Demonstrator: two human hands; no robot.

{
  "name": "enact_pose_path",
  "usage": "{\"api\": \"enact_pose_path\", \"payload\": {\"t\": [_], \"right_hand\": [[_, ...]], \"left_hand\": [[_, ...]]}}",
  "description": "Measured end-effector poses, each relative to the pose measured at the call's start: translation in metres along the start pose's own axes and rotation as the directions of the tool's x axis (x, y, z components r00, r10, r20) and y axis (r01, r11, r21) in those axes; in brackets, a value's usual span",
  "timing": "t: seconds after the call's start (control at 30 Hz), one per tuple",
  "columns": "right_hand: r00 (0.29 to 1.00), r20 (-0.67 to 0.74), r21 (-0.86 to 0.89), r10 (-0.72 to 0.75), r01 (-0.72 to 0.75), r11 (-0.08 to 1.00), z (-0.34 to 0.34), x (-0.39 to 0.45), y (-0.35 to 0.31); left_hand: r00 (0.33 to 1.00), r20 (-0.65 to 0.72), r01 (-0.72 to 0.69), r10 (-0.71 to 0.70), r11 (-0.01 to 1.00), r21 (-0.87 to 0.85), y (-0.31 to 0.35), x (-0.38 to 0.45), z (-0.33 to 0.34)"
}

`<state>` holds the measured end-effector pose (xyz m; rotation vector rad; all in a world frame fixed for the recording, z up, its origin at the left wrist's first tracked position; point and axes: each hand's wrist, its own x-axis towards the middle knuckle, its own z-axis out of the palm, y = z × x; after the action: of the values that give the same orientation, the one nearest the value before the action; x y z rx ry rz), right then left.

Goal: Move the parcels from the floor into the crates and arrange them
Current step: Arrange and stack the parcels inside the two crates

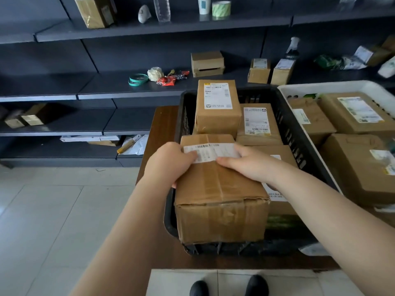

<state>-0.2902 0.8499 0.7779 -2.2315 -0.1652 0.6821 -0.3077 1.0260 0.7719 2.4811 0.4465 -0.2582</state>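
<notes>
We see a large brown cardboard parcel (221,201), sealed along its top with clear tape and creased at the near edge, with a white shipping label (211,152) across its far end. It sits in the near left corner of a black slatted plastic crate (292,133), its near face rising above the crate's front rim. Behind it in the same crate stand a tall brown labelled box (218,107) and a lower brown labelled box (257,124), and another brown box (277,159) lies just to its right. The crate rests on a dark brown wooden table (164,124), beside a white plastic crate (333,86) also filled with brown parcels.

Our left hand (171,161) grips the parcel's far left edge, fingers curled over the side and thumb laid on the label. Our right hand (245,162) clasps the far right part of the top, thumb pressed on the label's lower edge and fingers wrapped down the right side, where we cannot see their tips.
</notes>
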Motion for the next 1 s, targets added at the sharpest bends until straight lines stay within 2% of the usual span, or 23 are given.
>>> {"api": "enact_pose_path", "payload": {"t": [0.07,0.13,0.33,0.47,0.63,0.7,0.87,1.0], "right_hand": [[0.996,0.055,-0.098,0.077,-0.071,0.993,0.005,0.003,0.006],[0.987,0.102,-0.125,0.125,-0.112,0.986,0.01,0.009,0.013],[0.982,0.059,-0.052,0.181,-0.178,0.983,0.011,0.036,0.022],[0.977,0.019,-0.212,0.214,-0.205,0.955,0.027,0.052,0.019],[0.962,0.083,-0.416,0.259,-0.203,0.887,0.051,0.065,0.021],[0.961,0.074,-0.453,0.266,-0.205,0.868,0.058,0.072,0.026],[0.979,-0.04,-0.352,0.199,-0.2,0.914,0.071,0.08,0.044],[0.991,-0.05,-0.42,0.126,-0.135,0.897,0.088,0.075,0.065]], "left_hand": [[0.994,0.108,0.004,-0.01,0.998,0.056,-0.001,0.003,0.013],[0.983,0.185,-0.002,-0.019,0.994,0.113,0.002,0.007,0.026],[0.972,0.229,0.018,-0.055,0.987,0.162,0.013,0.023,0.033],[0.959,0.266,0.036,-0.099,0.972,0.234,0.01,0.035,0.048],[0.918,0.364,0.02,-0.157,0.935,0.354,0.003,0.042,0.078],[0.92,0.355,0.018,-0.165,0.923,0.384,0.0,0.046,0.085],[0.961,0.237,0.05,-0.146,0.927,0.372,-0.008,0.049,0.1],[0.962,0.158,0.17,-0.222,0.942,0.288,-0.013,0.04,0.116]]}}
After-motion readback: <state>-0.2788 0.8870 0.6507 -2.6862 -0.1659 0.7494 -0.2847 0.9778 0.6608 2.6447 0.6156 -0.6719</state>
